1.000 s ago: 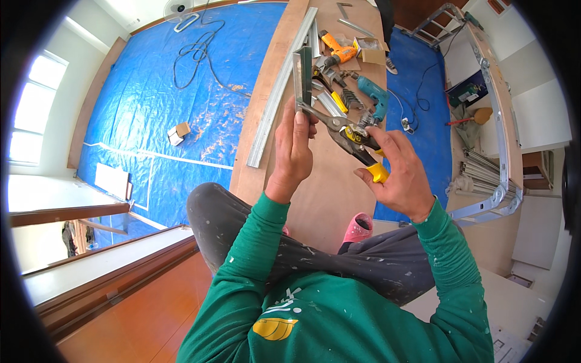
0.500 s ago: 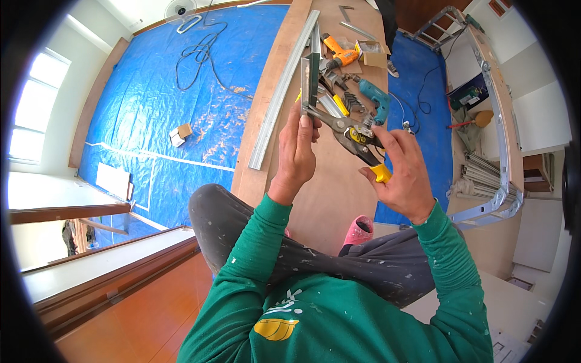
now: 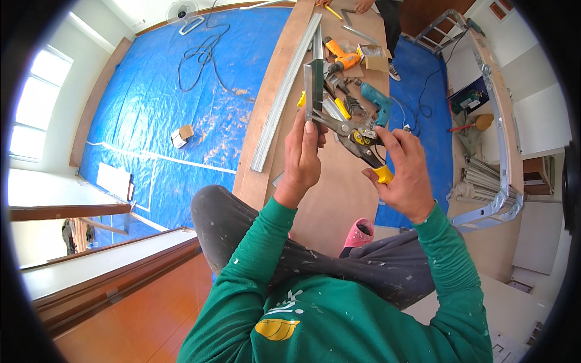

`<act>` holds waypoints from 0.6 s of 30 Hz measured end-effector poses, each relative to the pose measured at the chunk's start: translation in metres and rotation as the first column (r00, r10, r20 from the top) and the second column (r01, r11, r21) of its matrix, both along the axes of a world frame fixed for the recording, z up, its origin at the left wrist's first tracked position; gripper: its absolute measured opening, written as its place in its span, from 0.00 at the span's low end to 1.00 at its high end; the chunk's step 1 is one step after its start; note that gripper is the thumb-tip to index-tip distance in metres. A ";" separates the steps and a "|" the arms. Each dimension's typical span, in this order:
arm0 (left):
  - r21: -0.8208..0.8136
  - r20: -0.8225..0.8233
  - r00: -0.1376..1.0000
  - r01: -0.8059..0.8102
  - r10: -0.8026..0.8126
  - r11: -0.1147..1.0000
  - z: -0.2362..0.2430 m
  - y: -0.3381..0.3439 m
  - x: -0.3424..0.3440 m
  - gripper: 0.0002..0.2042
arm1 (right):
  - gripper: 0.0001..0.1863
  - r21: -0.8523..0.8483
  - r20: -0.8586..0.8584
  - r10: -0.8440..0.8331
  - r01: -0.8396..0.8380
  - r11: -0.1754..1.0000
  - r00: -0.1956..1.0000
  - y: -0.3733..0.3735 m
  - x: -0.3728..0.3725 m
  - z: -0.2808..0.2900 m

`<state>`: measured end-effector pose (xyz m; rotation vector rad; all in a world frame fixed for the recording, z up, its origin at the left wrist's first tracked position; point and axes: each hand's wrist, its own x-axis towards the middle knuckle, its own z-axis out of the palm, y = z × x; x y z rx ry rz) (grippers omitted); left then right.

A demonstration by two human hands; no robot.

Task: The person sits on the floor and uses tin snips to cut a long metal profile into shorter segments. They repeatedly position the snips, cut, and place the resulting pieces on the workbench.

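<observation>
My left hand [image 3: 301, 158] grips the lower end of a short metal channel [image 3: 312, 91], which stands up from my fingers. In my right hand [image 3: 404, 174] are tin snips [image 3: 346, 129] with yellow grips, their handles spread apart. The blades of the snips meet the channel's lower end, right beside my left fingertips. Whether the metal lies between the blades is hard to see. Just beyond the snips lie a teal drill [image 3: 376, 101], an orange drill [image 3: 342, 55] and several small metal pieces [image 3: 354, 104] on a plywood board [image 3: 330, 209].
A long metal channel [image 3: 284, 97] runs along the board's left side. An open cardboard box [image 3: 374, 58] stands by the orange drill. Another person's hand [image 3: 364, 5] shows at the far end. Blue sheeting [image 3: 157, 91] covers the floor; a folding ladder [image 3: 501, 121] stands right.
My left hand and the channel have shifted slightly right and nearer me, with the snips following. Another person's hands and a yellow stick-like item have come into view at the far end.
</observation>
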<state>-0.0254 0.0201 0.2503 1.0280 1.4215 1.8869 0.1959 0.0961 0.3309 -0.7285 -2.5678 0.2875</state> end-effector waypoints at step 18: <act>0.051 0.402 0.907 -0.158 0.125 0.986 -0.007 0.007 0.053 0.20 | 0.44 -0.193 -0.044 0.021 -0.030 0.981 0.999 -0.014 -0.012 -0.028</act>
